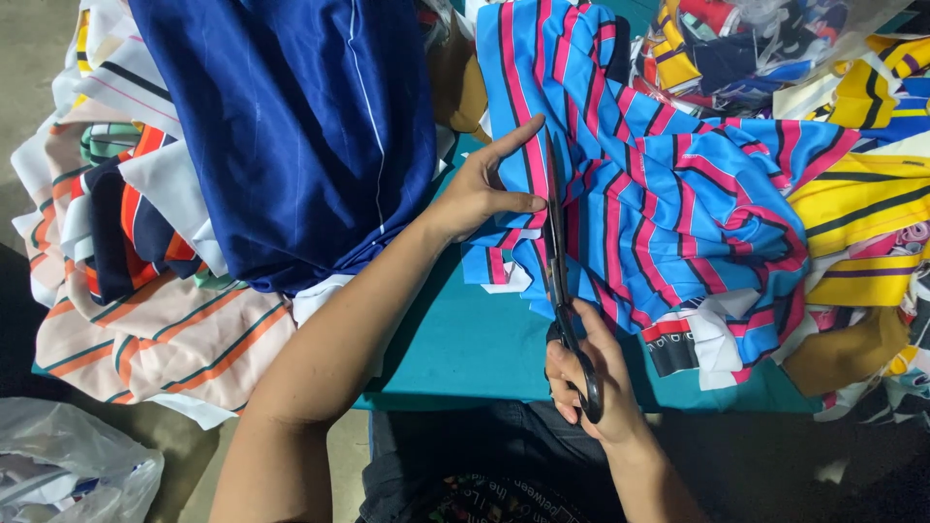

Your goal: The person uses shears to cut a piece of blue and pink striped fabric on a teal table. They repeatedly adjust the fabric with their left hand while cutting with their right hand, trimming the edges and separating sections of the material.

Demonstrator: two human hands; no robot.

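Right hand point(591, 373): lower centre of the frame; fingers curled through the handle loops of black scissors point(562, 281), gripping them.
Scissors: blades point up the frame, lying along the blue-and-pink striped fabric point(668, 194); tips near the left thumb. Whether the blades are parted or shut, cannot tell.
Left hand point(484, 189): centre of frame, pinching the left edge of the striped fabric; index finger stretched upward along the cloth, thumb pressed on it just beside the blade.
Striped fabric: centre to right of frame, rumpled, lying on the teal table point(465, 349).
Navy cloth point(291, 126): upper left, draped over a heap of striped pieces.
Yellow striped cloth point(862, 208): right edge.
Plastic bag point(68, 470): lower left corner.
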